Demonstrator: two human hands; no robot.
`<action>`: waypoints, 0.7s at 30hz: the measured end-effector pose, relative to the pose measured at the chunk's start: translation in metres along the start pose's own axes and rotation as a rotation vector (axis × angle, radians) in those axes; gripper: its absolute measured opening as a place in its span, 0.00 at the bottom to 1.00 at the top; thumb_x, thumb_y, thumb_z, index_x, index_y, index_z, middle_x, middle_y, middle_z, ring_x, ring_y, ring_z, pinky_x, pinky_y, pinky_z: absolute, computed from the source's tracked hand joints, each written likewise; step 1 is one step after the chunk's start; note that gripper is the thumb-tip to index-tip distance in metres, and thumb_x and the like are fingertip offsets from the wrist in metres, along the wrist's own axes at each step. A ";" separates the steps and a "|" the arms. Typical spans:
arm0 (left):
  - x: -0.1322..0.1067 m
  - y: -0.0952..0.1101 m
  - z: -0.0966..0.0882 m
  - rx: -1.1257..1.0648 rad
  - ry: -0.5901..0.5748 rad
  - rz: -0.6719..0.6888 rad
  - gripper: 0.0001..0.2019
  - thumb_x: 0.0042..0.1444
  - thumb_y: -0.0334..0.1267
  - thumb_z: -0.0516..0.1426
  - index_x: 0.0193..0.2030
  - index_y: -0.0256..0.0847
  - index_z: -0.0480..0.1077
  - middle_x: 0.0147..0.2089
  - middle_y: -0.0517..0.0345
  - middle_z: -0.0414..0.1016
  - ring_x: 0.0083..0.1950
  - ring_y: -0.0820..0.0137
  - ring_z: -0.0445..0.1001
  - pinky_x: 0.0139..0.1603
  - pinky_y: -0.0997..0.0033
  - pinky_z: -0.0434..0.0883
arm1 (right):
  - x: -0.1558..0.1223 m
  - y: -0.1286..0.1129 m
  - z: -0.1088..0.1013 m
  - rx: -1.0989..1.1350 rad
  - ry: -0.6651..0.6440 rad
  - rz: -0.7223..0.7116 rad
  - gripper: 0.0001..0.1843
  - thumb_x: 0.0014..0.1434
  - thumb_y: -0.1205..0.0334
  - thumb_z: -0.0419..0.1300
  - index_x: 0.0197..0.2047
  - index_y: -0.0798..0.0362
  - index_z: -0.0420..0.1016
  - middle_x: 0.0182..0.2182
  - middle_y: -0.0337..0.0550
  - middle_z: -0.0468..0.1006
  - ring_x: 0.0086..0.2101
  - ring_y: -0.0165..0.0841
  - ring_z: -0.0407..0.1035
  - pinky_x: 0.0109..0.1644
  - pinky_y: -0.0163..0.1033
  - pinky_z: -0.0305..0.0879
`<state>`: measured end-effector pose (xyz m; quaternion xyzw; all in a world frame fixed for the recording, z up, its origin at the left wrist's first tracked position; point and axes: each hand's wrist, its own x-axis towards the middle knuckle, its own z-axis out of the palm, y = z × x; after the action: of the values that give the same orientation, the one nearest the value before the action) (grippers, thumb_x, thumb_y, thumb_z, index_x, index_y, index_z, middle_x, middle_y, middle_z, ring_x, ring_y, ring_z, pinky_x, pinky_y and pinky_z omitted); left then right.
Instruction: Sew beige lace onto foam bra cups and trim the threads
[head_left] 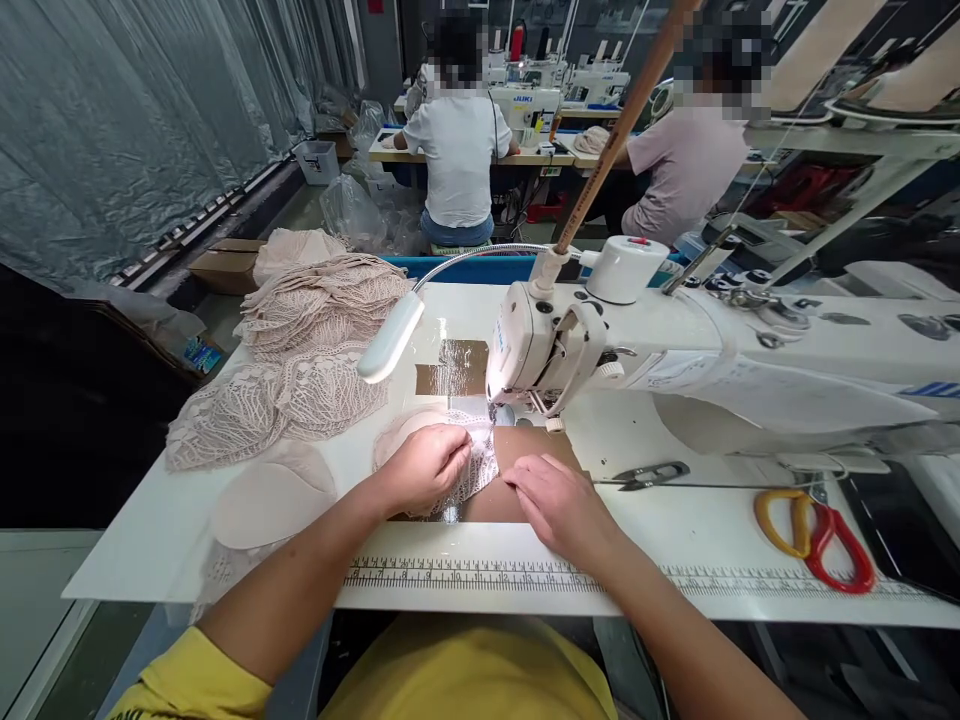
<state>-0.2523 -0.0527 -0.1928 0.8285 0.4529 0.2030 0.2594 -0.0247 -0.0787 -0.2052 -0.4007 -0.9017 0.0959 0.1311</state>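
Note:
A pale pink lace piece (pixel 481 462) lies under the needle area of the white sewing machine (pixel 517 345), on brown tape stuck to the table. My left hand (pixel 429 465) is closed on the lace, its fingers curled with thumb against forefinger, left of the needle. On the other side, my right hand (pixel 559 503) has its fingertips pinched together at the lace's right edge; the exact grip is partly hidden. Just right of that hand lies a pair of thread snips (pixel 649 475). The lamp (pixel 391 338) on a bent metal neck hangs over the work.
Stacked lace pieces (pixel 322 310) cover the table's left side, with a smooth beige cup (pixel 274 497) nearer me. Scissors (pixel 817 540) with yellow and red handles lie at right. A printed ruler (pixel 480 575) runs along the front edge. Two people sit at machines beyond.

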 end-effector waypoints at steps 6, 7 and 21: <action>-0.003 0.000 -0.005 0.000 -0.033 0.074 0.11 0.63 0.34 0.47 0.29 0.39 0.61 0.28 0.59 0.65 0.30 0.71 0.63 0.32 0.71 0.61 | -0.005 -0.004 0.007 -0.093 -0.020 -0.010 0.22 0.56 0.78 0.52 0.51 0.51 0.70 0.34 0.43 0.72 0.34 0.35 0.61 0.35 0.38 0.53; -0.003 -0.001 -0.005 0.004 -0.041 0.109 0.09 0.63 0.34 0.47 0.32 0.39 0.64 0.31 0.57 0.68 0.33 0.70 0.65 0.34 0.70 0.63 | -0.005 -0.004 0.008 -0.101 -0.024 -0.009 0.22 0.55 0.78 0.52 0.50 0.51 0.70 0.35 0.43 0.71 0.35 0.35 0.60 0.35 0.38 0.53; -0.013 0.000 0.012 0.500 -0.127 0.368 0.13 0.62 0.30 0.49 0.50 0.43 0.70 0.41 0.51 0.68 0.38 0.65 0.63 0.41 0.63 0.60 | -0.006 -0.004 0.011 -0.116 0.021 -0.022 0.22 0.55 0.77 0.52 0.51 0.52 0.71 0.35 0.43 0.72 0.35 0.35 0.60 0.36 0.39 0.52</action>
<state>-0.2517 -0.0667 -0.2037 0.9456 0.3144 0.0767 0.0341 -0.0269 -0.0865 -0.2154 -0.3986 -0.9087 0.0379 0.1180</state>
